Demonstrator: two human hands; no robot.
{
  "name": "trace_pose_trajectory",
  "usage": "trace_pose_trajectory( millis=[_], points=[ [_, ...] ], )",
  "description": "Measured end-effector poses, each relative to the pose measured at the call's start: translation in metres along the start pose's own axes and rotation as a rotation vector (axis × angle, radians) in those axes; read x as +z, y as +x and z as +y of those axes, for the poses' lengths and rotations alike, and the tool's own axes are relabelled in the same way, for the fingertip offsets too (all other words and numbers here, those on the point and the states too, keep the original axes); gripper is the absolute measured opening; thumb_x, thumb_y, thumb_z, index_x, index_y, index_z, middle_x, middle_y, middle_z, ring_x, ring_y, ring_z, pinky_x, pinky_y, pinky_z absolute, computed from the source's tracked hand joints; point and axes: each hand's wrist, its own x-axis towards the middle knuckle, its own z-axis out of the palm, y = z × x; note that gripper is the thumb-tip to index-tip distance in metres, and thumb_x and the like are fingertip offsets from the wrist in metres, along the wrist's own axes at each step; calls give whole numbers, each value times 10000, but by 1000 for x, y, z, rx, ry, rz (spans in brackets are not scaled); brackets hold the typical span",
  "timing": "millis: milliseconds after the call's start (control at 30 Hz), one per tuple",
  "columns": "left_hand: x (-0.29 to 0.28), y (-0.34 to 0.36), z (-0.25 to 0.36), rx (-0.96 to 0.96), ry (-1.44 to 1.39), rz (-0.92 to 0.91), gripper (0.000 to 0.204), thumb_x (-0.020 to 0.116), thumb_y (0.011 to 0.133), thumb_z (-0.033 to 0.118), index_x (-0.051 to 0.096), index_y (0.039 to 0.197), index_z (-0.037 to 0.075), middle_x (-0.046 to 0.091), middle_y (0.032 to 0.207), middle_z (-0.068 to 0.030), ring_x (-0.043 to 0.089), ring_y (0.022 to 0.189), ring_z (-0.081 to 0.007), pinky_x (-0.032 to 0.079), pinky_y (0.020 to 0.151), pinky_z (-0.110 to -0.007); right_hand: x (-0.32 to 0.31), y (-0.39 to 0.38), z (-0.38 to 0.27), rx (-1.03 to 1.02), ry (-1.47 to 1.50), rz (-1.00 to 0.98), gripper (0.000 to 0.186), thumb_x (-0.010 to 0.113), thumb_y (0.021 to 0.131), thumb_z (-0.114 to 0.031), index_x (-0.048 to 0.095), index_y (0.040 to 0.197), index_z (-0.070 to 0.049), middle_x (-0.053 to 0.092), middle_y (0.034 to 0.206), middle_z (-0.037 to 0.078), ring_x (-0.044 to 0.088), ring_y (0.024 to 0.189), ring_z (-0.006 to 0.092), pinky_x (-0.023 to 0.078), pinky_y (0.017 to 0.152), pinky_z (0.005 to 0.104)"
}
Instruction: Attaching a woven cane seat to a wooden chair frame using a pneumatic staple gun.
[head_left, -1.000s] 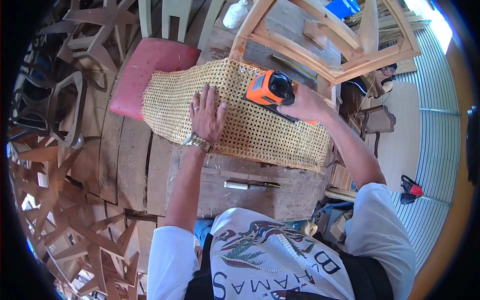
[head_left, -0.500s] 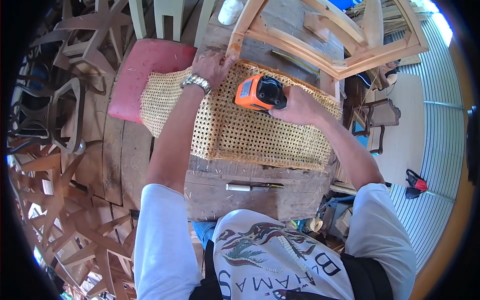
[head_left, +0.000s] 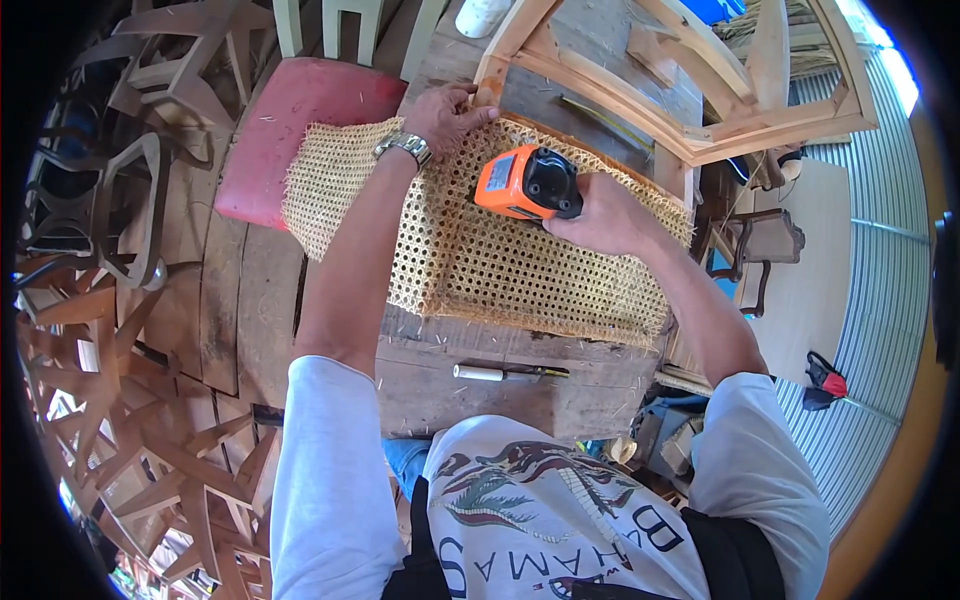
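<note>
Your right hand (head_left: 608, 213) is closed around the tool (head_left: 508, 182), above the cane (head_left: 540, 275) at twelve o'clock. Your left hand (head_left: 440, 118), half open, is at its eleven o'clock edge; whether it pinches, I cannot tell. A slipping cane could misplace the tool.

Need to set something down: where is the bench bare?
Scraps aside, bench strips left and right of the white-handled tool, between cane webbing and shirt. Crowded: around the orange tool and at the wooden frame.
</note>
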Motion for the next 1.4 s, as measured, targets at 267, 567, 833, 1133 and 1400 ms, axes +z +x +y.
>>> trace_pose_trajectory(
  millis=[267,567,833,1133,1400],
  points=[
    [10,6,-21,-163,-114,-72,885,667,686,750,622,1259,78,692,1037,-220,666,980,-323,516,867,-401,4,5,-5,39,-13,-15,338,725,728,-239,690,971,-6,697,805,159,675,754,243,510,753,351],
    [11,0,-16,-136,-78,20,767,676,722,706,680,1175,86,705,1003,-196,677,937,-309,514,815,-408,19,-4,-21,27,-151,28,281,602,759,-205,678,994,-70,680,792,198,677,760,367,539,723,444],
    [6,-11,-3,-179,-145,5,709,688,768,637,666,1192,69,697,1050,-204,675,978,-297,506,861,-375,5,0,-8,-42,-52,12,317,640,747,-238,678,993,-42,677,831,226,670,798,375,520,743,433],
    [7,-6,-5,-191,-165,3,732,685,766,647,657,1206,62,699,1068,-185,674,995,-269,504,868,-354,-16,10,23,-144,-16,177,378,681,706,-280,668,938,18,655,736,215,648,705,335,506,708,395],
    [4,-4,-5,-199,-176,-33,750,682,753,663,657,1209,68,694,1077,-191,671,1004,-285,505,879,-360,-13,20,9,-10,-41,22,389,706,736,-233,656,1071,-40,701,901,132,649,837,228,496,827,357]
  ],
)
